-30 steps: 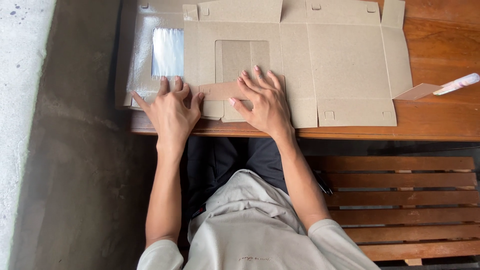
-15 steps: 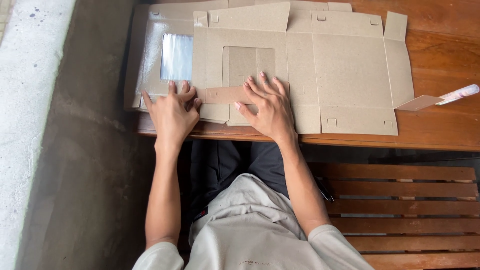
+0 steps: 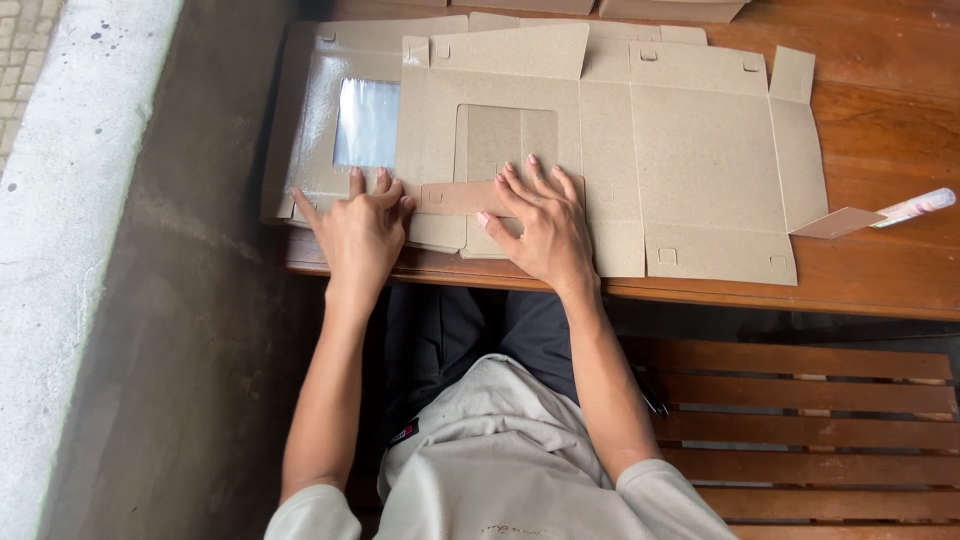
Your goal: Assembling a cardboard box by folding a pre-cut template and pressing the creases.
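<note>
— Lying flat near the front edge of the table (image 3: 880, 290) is a brown box sheet (image 3: 700, 150), not folded up yet. See it?

— Yes. What are the hands doing?

— Both press down on it. The left hand (image 3: 360, 235) lies flat by the sheet's left end, fingers spread a bit, holding nothing. The right hand (image 3: 545, 225) is just beside it, fingers wide, tips on a small flap (image 3: 455, 197) folded over the sheet.

— What is the shiny part?

— A clear window (image 3: 366, 122), just past the left hand. A second window hole (image 3: 505, 140) sits past the right hand.

— Anything else?

— A card scrap (image 3: 838, 222) and a white tube (image 3: 915, 207) lie near the table's right edge. A wooden bench (image 3: 800, 420) is under the person, with grey floor (image 3: 180, 300) on the left.
</note>
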